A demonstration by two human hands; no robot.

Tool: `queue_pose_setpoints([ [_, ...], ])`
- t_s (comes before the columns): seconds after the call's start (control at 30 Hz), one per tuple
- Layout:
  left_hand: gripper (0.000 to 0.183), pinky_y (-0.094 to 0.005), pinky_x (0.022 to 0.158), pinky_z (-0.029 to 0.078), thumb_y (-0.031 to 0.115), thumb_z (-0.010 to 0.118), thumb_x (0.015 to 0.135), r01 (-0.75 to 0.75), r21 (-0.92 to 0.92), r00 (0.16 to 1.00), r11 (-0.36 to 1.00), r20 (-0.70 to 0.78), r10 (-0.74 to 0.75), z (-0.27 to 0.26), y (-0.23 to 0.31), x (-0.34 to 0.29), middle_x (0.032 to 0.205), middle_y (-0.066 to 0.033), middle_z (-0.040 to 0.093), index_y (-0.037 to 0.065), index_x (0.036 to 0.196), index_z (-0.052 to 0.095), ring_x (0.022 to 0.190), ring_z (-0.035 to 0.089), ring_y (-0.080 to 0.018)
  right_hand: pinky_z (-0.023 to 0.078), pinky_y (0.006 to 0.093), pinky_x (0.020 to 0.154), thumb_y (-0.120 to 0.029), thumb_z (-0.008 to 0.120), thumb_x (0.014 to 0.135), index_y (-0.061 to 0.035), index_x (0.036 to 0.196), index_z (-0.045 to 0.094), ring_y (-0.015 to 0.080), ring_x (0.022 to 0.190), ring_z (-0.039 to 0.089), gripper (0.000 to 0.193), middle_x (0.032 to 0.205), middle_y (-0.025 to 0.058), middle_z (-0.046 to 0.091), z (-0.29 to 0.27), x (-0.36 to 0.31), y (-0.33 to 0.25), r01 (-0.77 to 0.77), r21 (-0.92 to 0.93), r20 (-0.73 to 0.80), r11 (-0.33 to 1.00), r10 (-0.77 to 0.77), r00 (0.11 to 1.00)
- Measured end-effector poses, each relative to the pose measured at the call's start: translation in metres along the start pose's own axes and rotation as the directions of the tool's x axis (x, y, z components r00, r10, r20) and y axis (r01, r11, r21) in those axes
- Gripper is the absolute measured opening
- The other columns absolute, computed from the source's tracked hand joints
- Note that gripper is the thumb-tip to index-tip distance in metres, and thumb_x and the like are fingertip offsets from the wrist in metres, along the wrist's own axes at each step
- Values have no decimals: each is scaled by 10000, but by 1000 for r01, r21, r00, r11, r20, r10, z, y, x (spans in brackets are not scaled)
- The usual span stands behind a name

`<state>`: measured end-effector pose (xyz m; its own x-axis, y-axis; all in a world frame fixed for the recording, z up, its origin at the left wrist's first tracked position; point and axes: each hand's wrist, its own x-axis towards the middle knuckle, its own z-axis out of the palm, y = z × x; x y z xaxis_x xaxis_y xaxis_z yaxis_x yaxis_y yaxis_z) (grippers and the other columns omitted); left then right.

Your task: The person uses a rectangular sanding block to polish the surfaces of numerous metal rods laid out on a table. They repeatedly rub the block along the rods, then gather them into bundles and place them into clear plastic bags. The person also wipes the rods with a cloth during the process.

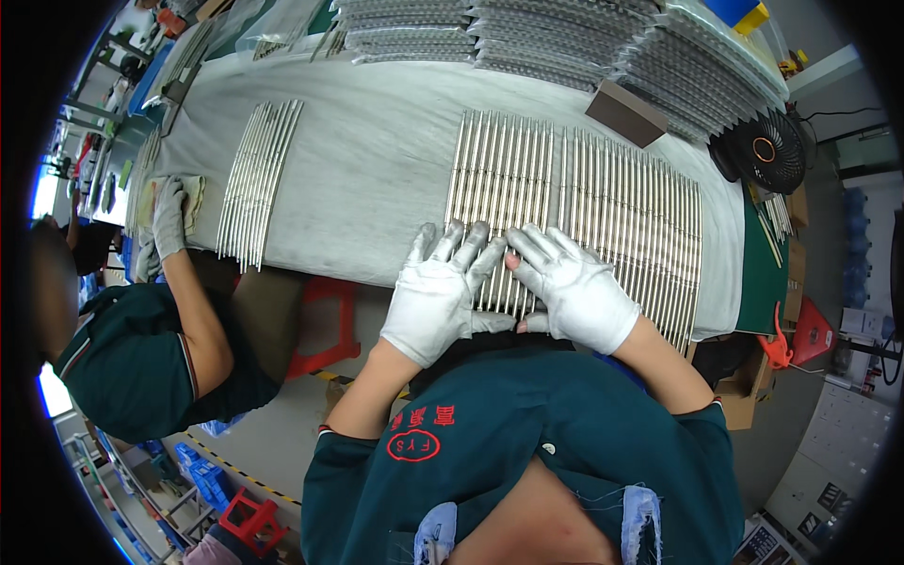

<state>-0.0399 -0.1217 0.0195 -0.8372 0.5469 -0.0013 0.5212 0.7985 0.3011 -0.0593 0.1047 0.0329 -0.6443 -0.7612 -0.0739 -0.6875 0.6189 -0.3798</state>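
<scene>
Many slim, shiny metal rods lie side by side on the pale cloth-covered table in front of me, in a left group (503,169) and a wider right group (645,221) with a narrow gap between. My left hand (428,303), in a white glove, rests on the near part of the left group, fingers stretched and spread. Beside it my right hand (582,294), gloved too, lies over the rods near the gap with its fingers extended. Bare fingertips show through the right glove. Both thumbs point toward each other by the rods' near ends. The palms hide some rods.
Stacks of rods in clear wrap (556,42) line the table's far side. A brown block (626,113) and a black fan (767,151) stand at the right. Another bundle of rods (259,184) lies leftward, near a co-worker's gloved hand (169,217) on a cloth. A red stool (325,325) stands between us.
</scene>
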Motion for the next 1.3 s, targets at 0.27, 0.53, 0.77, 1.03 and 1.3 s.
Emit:
queue_pose_setpoints([
  [0.27,974,-567,1139,263,652,660,727,73,119,996,990,-67,-65,-8,-24,-23,1445,-181,477,57,1459,419,1333,451,-376,264,449,1185,-493,743,761,40,1364,500,362,1424,337,840,1510,221,385,16,40,-8,121,62,-66,991,-117,991],
  [0.53,989,-562,1155,244,642,661,723,22,-14,1000,1000,12,-21,-7,-9,-11,1489,-186,431,51,1470,393,1356,420,-400,271,443,1184,-459,761,751,41,1352,512,338,1415,347,820,1495,199,403,0,17,-4,53,15,-3,998,-53,999],
  [0.77,971,-561,1151,257,664,661,717,-59,-48,998,997,-21,58,2,8,1,1461,-181,468,75,1453,427,1336,442,-402,256,451,1188,-410,772,740,25,1363,512,342,1415,347,803,1498,202,399,-10,-8,4,-29,-34,72,999,31,997],
  [1.03,956,-559,1157,239,643,664,730,48,-21,999,999,-22,-49,-5,-13,-19,1476,-180,448,64,1450,420,1348,428,-395,309,445,1162,-462,715,798,13,1377,498,360,1403,362,780,1509,196,393,-5,26,0,115,4,53,993,-115,992],
  [1.3,942,-566,1163,224,645,693,704,127,57,992,990,5,-127,-13,-20,-40,1479,-220,425,190,1481,415,1355,390,-457,237,479,1202,-407,536,970,-104,1455,438,340,1437,325,580,1558,130,352,-21,126,67,143,-142,-220,979,-172,960],
])
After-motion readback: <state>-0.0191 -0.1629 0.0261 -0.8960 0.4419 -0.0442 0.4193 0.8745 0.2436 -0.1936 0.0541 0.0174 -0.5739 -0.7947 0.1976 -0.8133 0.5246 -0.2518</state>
